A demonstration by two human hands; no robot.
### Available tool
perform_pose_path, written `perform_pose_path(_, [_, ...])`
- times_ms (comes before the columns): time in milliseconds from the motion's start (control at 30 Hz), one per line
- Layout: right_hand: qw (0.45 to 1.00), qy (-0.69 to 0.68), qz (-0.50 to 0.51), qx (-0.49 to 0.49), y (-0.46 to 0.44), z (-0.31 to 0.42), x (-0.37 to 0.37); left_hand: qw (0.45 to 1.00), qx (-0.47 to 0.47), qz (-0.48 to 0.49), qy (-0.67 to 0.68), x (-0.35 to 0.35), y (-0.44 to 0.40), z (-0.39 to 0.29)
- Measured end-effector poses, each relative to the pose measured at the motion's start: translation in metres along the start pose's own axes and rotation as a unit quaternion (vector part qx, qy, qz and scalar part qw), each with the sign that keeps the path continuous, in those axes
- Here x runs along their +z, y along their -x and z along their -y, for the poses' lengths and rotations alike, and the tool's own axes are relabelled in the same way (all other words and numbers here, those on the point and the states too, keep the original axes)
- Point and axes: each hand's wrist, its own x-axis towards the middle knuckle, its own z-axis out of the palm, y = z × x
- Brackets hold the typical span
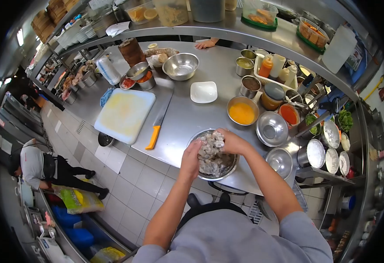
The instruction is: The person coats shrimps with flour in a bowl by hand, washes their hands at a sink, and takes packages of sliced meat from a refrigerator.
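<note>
Both my hands are at a steel bowl by the front edge of the steel table. Between them is a heap of grey, wet raw shrimp, part of it lifted above the bowl's rim. My left hand grips the heap from the left side, fingers mostly hidden behind it. From the right, my right hand curls its fingers over the top of the shrimp. A bowl of orange-yellow liquid stands just beyond my right hand. To the left lies a knife with an orange handle.
A white cutting board lies left of the knife. A white dish and an empty steel bowl stand farther back. Sauce containers and steel bowls crowd the right. Another person's hand rests across the table; a person bends at left.
</note>
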Motion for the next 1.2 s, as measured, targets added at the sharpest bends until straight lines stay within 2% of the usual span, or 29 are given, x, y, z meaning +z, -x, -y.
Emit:
perform_pose_path(67, [0.997, 0.043, 0.036, -0.059, -0.007, 0.0, -0.008, 0.999, -0.008, 0.006, -0.05, 0.001, 0.004, -0.001])
perform_pose_path(233, [0.99, 0.031, 0.105, -0.094, -0.012, 0.015, -0.024, 0.997, -0.04, -0.024, -0.069, -0.004, 0.012, 0.004])
perform_pose_path(300, [0.988, 0.02, 0.144, -0.061, -0.014, 0.021, -0.027, 0.995, -0.062, -0.049, -0.066, -0.006, 0.019, 0.006])
perform_pose_path(400, [0.992, -0.008, 0.115, -0.048, -0.031, -0.003, -0.017, 0.991, -0.052, -0.108, -0.061, -0.013, 0.031, 0.019])
perform_pose_path(433, [0.992, -0.007, 0.116, -0.048, -0.036, -0.01, -0.01, 0.988, -0.092, -0.122, -0.023, -0.014, 0.035, 0.023])
perform_pose_path(467, [0.993, 0.044, 0.105, 0.036, -0.039, -0.017, 0.002, 0.982, -0.132, -0.136, 0.016, -0.015, 0.036, 0.026])
perform_pose_path(500, [0.984, 0.095, 0.092, 0.12, -0.039, -0.023, 0.012, 0.982, -0.132, -0.136, 0.016, -0.016, 0.033, 0.03])
perform_pose_path(533, [0.984, 0.095, 0.092, 0.121, -0.037, -0.031, 0.022, 0.979, -0.152, -0.128, 0.039, -0.018, 0.029, 0.037])
perform_pose_path(633, [0.97, -0.065, 0.115, 0.203, -0.03, -0.043, 0.042, 0.972, -0.189, -0.109, 0.09, -0.02, 0.013, 0.046])
perform_pose_path(667, [0.97, -0.065, 0.114, 0.205, -0.03, -0.052, 0.051, 0.967, -0.208, -0.095, 0.116, -0.019, 0.009, 0.049])
perform_pose_path(700, [0.949, -0.193, 0.151, 0.198, -0.031, -0.051, 0.054, 0.967, -0.208, -0.09, 0.116, -0.018, 0.004, 0.052])
perform_pose_path(733, [0.912, -0.316, 0.185, 0.186, -0.033, -0.051, 0.052, 0.972, -0.19, -0.069, 0.121, -0.018, -0.001, 0.055])
perform_pose_path(767, [0.88, -0.38, 0.195, 0.207, -0.027, -0.054, 0.051, 0.976, -0.173, -0.052, 0.125, -0.02, -0.002, 0.058])
perform_pose_path(900, [0.874, -0.396, 0.203, 0.194, -0.013, -0.042, 0.041, 0.979, -0.141, -0.072, 0.129, -0.024, -0.002, 0.064])
perform_pose_path(967, [0.877, -0.422, 0.209, 0.097, -0.018, -0.06, 0.049, 0.988, -0.071, -0.082, 0.113, -0.025, -0.001, 0.066])
perform_pose_path(1000, [0.877, -0.424, 0.207, 0.097, -0.017, -0.058, 0.046, 0.988, -0.072, -0.081, 0.111, -0.021, 0.0, 0.061])
perform_pose_path(1067, [0.928, -0.334, 0.156, 0.05, -0.01, -0.045, 0.031, 0.99, -0.006, -0.087, 0.113, -0.008, 0.008, 0.051])
perform_pose_path(1100, [0.927, -0.337, 0.156, 0.053, -0.006, -0.033, 0.02, 0.99, -0.01, -0.088, 0.112, -0.006, 0.007, 0.049])
perform_pose_path(1167, [0.978, -0.191, 0.083, -0.021, -0.003, -0.008, -0.003, 0.99, 0.031, -0.076, 0.11, -0.005, 0.0, 0.04])
perform_pose_path(1200, [0.978, -0.192, 0.081, -0.019, -0.006, -0.005, -0.004, 0.991, 0.029, -0.075, 0.109, -0.005, -0.004, 0.037])
